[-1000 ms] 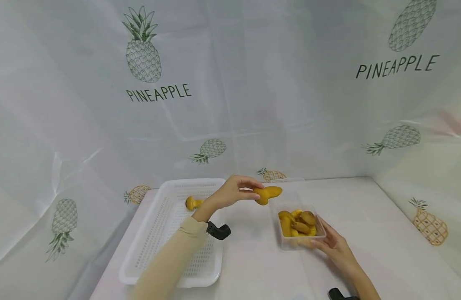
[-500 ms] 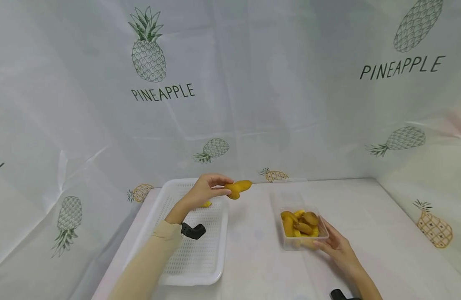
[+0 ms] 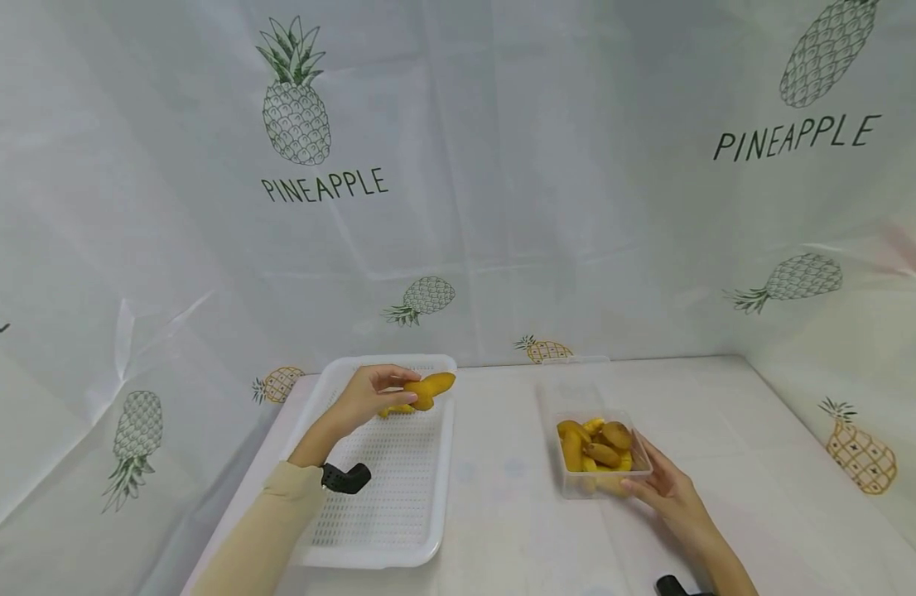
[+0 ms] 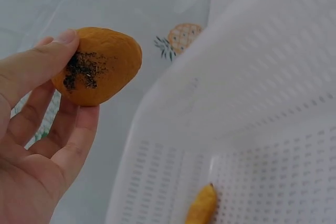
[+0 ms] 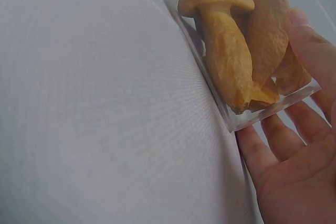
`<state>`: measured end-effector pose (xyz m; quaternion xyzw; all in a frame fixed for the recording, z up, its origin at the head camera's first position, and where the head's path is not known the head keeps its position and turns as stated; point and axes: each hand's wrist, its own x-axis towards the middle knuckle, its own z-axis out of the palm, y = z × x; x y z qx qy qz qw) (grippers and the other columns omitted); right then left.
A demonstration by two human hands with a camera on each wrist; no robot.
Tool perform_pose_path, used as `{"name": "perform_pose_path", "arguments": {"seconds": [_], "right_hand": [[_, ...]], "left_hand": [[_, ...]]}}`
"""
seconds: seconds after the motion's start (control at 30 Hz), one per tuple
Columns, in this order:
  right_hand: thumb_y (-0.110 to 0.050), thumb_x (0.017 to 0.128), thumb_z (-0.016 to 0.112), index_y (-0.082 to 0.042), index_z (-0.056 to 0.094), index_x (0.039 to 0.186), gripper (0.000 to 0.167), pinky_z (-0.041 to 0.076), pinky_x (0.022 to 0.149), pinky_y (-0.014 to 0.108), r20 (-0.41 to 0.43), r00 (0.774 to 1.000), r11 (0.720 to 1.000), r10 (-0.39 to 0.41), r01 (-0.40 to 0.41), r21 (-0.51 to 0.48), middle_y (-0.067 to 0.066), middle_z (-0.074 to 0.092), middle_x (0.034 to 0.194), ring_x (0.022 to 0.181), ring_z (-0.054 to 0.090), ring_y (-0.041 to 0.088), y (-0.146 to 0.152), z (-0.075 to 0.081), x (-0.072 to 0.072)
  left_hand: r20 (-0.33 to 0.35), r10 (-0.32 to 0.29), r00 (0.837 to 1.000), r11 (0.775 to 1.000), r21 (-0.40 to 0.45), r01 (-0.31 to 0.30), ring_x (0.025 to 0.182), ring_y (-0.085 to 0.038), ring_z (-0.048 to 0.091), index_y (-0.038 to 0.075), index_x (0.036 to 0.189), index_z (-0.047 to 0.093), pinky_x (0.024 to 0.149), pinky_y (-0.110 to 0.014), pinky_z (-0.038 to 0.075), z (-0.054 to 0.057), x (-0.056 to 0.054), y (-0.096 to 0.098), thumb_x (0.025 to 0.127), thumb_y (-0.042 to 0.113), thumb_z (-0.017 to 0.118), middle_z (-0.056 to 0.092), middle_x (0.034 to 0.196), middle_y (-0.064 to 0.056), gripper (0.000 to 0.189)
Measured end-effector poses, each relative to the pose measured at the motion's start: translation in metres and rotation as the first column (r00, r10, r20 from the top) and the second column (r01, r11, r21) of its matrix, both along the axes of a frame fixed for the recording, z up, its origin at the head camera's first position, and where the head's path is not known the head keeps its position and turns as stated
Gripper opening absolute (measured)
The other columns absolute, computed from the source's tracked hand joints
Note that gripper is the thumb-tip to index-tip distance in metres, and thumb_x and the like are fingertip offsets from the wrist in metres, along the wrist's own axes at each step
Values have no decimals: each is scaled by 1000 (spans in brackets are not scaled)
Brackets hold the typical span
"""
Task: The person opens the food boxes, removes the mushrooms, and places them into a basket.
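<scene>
Nearest me, a beige sleeve (image 3: pixel 272 513) and two black wrist pieces (image 3: pixel 346 478) show over the pale counter (image 3: pixel 503 530), which is faintly blotched. A white perforated basket (image 3: pixel 391 513) takes up its left side. To the right stands a clear box (image 3: pixel 586 487) with yellow-brown mushrooms (image 3: pixel 603 454) crowded inside; through its wall I see one lying with its cap away from the palm and its stem toward it. The right hand (image 3: pixel 670 490) grips a near corner of that box, thumb and fingers on different sides. Farther along, the left hand (image 3: pixel 364 399) pinches the held mushroom (image 3: pixel 431 389) between thumb and fingers, in the air by the basket's far end. Its long axis runs sideways, the narrow end aimed right and slightly away from the person; a dark-speckled rounded face turns toward the wrist. Beneath lies another yellow piece (image 3: pixel 398 410), partly hidden. Behind everything hangs a pale sheet (image 3: pixel 577 207) printed with pineapples.
</scene>
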<state>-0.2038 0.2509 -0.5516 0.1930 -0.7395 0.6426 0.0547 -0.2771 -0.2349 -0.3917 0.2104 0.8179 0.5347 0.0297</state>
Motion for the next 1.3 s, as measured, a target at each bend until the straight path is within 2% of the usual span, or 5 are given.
{"name": "perform_pose_path", "arguments": {"seconds": [0.43, 0.7, 0.8, 1.03, 1.3], "right_hand": [[5, 95, 63, -1, 23, 157, 74, 52, 89, 19, 0, 1000, 1000, -17, 17, 13, -8, 24, 161, 128, 41, -10, 1, -5, 3], [4, 94, 64, -2, 22, 158, 76, 50, 91, 18, 10, 1000, 1000, -12, 11, 6, -16, 25, 159, 131, 38, -10, 3, -8, 4], [1, 95, 65, -3, 21, 158, 77, 48, 93, 16, 27, 999, 1000, -18, 18, 14, -14, 24, 159, 130, 39, -11, 4, -8, 4], [-2, 95, 66, -5, 23, 158, 77, 47, 93, 15, 49, 998, 999, -37, 36, 26, 9, 19, 163, 129, 41, -10, 3, -6, 3], [0, 95, 65, -6, 23, 159, 76, 49, 92, 19, 24, 999, 1000, -23, 23, 18, 4, 20, 163, 130, 39, -10, 4, -5, -1]], "left_hand": [[34, 20, 999, 999, -50, -18, 102, -27, 65, 1, 115, 72, 84, -26, 56, -34, 8, -34, 88, 10, 77, 69, 116, -16, 29], [42, 8, 999, 999, -42, -6, 109, -40, 62, -10, 119, 65, 87, -27, 56, -47, 11, -45, 91, 6, 73, 63, 121, -27, 34], [36, 3, 999, 999, -43, -2, 109, -42, 62, -11, 119, 64, 87, -27, 56, -48, 10, -46, 91, 4, 72, 65, 118, -26, 33], [-4, 4, 1000, 997, -81, -4, 106, -34, 65, -5, 118, 67, 86, -25, 55, -47, 2, -40, 90, 9, 75, 68, 115, -18, 33], [42, -22, 999, 998, -64, 25, 114, -39, 61, -2, 122, 66, 91, -29, 54, -28, -4, -15, 91, 8, 74, 67, 119, -17, 33]]}}
